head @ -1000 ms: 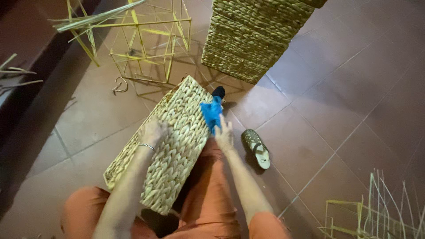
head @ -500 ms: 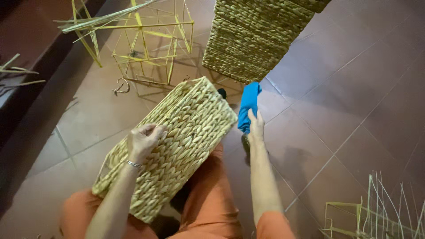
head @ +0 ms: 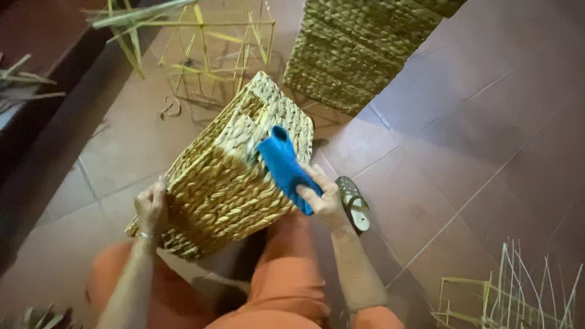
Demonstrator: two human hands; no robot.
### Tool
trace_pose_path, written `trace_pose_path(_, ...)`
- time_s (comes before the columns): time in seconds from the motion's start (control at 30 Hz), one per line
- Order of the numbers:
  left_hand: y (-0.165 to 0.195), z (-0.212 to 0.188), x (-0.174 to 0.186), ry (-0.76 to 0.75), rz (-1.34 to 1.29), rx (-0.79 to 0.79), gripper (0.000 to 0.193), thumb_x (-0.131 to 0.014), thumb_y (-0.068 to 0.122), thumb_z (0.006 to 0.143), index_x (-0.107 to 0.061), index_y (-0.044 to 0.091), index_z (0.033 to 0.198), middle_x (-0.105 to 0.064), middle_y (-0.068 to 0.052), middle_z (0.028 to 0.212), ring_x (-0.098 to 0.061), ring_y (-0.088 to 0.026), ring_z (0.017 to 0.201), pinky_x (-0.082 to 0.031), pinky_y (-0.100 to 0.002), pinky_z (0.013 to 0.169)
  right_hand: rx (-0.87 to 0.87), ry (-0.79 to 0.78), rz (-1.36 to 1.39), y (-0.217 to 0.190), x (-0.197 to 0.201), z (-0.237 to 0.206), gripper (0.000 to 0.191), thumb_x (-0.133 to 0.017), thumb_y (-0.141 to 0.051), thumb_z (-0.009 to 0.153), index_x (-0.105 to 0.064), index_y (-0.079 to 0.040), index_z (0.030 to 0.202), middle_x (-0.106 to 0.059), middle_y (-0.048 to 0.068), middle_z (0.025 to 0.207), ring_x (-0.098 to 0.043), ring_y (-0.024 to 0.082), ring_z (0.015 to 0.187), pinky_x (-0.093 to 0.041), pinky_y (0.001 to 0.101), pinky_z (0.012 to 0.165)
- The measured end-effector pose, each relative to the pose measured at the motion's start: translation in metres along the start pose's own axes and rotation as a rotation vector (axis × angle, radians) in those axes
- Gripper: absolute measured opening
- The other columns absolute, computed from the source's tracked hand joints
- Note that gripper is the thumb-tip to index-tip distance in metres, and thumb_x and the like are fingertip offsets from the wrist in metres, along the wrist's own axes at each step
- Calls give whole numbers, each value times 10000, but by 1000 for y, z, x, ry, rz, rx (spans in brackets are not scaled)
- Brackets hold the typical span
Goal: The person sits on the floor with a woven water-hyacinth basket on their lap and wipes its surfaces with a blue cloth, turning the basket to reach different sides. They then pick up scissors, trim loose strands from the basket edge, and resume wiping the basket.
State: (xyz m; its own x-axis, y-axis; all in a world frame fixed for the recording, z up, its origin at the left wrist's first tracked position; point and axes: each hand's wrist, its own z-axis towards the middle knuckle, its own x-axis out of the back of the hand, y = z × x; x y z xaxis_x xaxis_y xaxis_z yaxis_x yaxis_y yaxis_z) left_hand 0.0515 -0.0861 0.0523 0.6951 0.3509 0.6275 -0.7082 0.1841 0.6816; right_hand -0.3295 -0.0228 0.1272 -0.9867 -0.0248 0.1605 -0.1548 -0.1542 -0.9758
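A rectangular woven straw basket [head: 231,176] rests tilted on my lap, above my orange trousers. My left hand [head: 152,207] grips its lower left edge and holds it steady. My right hand [head: 326,198] is closed on a blue cloth [head: 283,166], which lies pressed against the basket's upper right side. A bracelet shows on my left wrist.
A stack of woven baskets [head: 359,55] stands at the top middle. A bare yellow-green wire frame [head: 201,49] lies at the top left, and another frame [head: 506,298] at the bottom right. A sandal [head: 354,204] lies on the reddish tiled floor [head: 475,152] by my right hand.
The basket has been turned on my lap, showing another side. My right hand brought the blue cloth from beside the basket back onto its surface. My left hand slid down to the lower edge.
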Motion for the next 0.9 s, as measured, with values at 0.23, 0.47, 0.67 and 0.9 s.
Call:
trace_pose_path(0.23,53,-35,58,-244,-560,123,431,-498,351,1134,-734,-3,1066,-595,-42,651,-497,-130,563,-395,-313,507,393,-77,-499,-52,-63,-46,526,-742,-97,887,-622,-107,1399,-637,164,1126,-669,305,978,-559,364,850)
trace_pose_path(0.47,68,-77,87,-336,-537,290,286,-661,243,925,-754,-2,1040,-765,-15,843,-641,-81,759,-523,-279,666,575,-97,-794,-40,-88,-64,646,-730,-79,786,-584,-133,1413,-601,165,1033,-626,351,896,-535,439,763)
trace_pose_path(0.67,47,-124,82,-411,-406,216,288,-653,262,966,-774,4,924,-710,-60,696,-601,-131,629,-482,-324,581,348,303,-974,10,-65,25,523,-698,-159,901,-595,-147,1414,-574,200,1012,-600,397,922,-505,508,775)
trace_pose_path(0.9,33,-111,80,-250,-599,102,325,-583,251,1037,-749,1,913,-684,-54,747,-596,-110,684,-476,-312,591,546,135,-1037,-46,-111,-72,517,-671,-91,892,-583,-133,1399,-605,204,1078,-595,391,909,-509,532,807)
